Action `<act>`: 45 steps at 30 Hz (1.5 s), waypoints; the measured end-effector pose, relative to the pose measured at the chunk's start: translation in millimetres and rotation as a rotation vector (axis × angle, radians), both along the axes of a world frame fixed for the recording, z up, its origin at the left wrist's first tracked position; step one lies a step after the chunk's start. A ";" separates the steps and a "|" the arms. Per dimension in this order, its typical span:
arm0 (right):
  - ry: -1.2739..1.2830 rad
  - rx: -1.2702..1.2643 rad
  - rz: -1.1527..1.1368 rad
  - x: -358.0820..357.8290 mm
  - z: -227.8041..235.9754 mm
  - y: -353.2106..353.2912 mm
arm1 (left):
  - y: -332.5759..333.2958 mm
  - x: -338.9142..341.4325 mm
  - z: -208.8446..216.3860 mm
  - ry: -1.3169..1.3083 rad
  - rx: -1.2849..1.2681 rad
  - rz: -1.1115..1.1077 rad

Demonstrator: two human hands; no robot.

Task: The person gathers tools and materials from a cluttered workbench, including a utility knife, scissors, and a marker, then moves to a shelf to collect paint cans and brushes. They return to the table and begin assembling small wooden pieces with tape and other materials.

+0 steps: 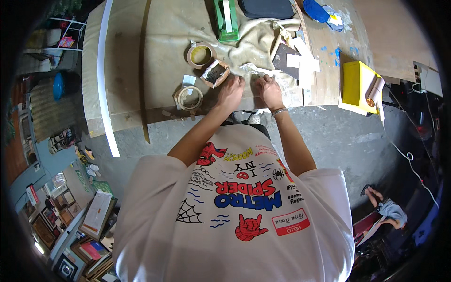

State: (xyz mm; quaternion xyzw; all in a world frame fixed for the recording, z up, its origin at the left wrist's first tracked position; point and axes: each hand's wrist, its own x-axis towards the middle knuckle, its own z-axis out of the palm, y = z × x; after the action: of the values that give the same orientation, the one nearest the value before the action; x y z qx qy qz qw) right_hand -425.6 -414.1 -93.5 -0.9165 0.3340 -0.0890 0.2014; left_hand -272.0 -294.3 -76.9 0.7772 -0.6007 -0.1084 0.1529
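My left hand rests at the table's near edge with its fingers curled downward. Its fingertips hide whatever is in them. Just to its left is a small torn carton full of dark bits. My right hand is a short way to the right, fingers bent in a pinch over the cloth; what they hold is too small to make out. Crumpled clear plastic lies just beyond both hands. Left of the carton are a wide roll of brown tape and a roll of pale tape.
A green tape dispenser and a black case stand at the far side. White paper pieces lie on the right. A yellow box sits at the right edge. Long strips, one white, overhang the table's near edge. A person is behind on the right.
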 end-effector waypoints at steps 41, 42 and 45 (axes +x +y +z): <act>-0.249 -0.095 0.460 58.6 -6.1 34.8 | 31.7 66.1 58.6 0.128 -0.435 0.264; -0.218 0.052 0.406 58.3 -0.7 34.7 | 31.2 67.3 58.3 0.123 -0.467 0.289; -0.210 0.320 0.245 61.3 42.5 30.2 | 33.8 72.4 54.7 0.196 -0.447 0.381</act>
State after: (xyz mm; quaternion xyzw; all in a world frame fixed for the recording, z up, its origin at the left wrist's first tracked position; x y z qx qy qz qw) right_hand -364.3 -383.9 -51.0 -0.8923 0.2073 -0.1047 0.3872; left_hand -199.6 -260.5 -22.2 0.8089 -0.4354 -0.0176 0.3948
